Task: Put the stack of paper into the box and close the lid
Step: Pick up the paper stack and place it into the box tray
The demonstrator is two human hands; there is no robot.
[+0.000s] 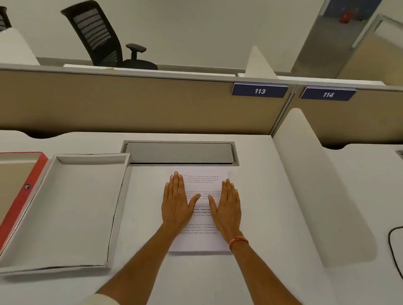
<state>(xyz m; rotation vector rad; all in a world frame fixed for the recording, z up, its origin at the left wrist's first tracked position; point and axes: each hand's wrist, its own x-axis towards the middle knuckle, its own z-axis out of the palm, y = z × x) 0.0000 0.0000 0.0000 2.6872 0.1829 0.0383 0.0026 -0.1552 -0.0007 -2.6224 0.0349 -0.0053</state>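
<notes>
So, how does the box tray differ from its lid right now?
The box tray is grey-white inside, while the lid has a tan inside and a red edge. The box tray is fully in view; the lid runs off the left side of the picture. The box tray lies nearer the stack of paper, the lid farther from it. Both lie open, face up and empty on the desk.

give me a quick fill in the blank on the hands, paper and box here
1. Both hands, left hand and right hand, lie flat on the ____.
2. The box sits to the ____ of the paper.
3. The box's red lid is ____.
4. The thread band is on the ____ wrist.

Missing words: paper; left; open; right
</notes>
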